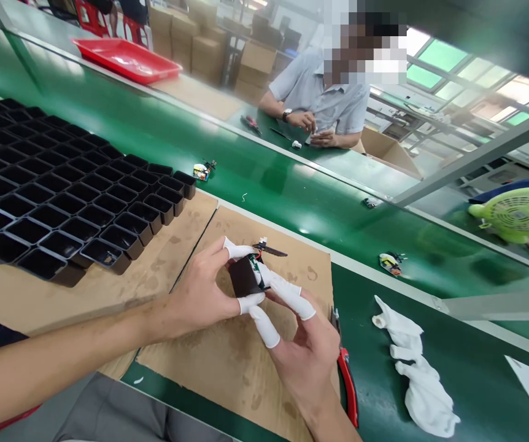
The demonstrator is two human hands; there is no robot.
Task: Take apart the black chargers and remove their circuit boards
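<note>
Head view: left grip (202, 288) pinches the black box (245, 277); right grip (308, 348) holds its open end.

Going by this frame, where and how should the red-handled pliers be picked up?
Probably by the red handles of the pliers, from the right: the handles point toward the person, the metal tip away, and the right hand and wrist sit close along the left.

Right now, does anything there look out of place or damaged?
A stray white scrap lies on the green strip, and a curled shred lies by the near edge of the cardboard; both look like litter. Dark blotches, perhaps stains, mark the cardboard. The black box shows no clear damage.
</note>
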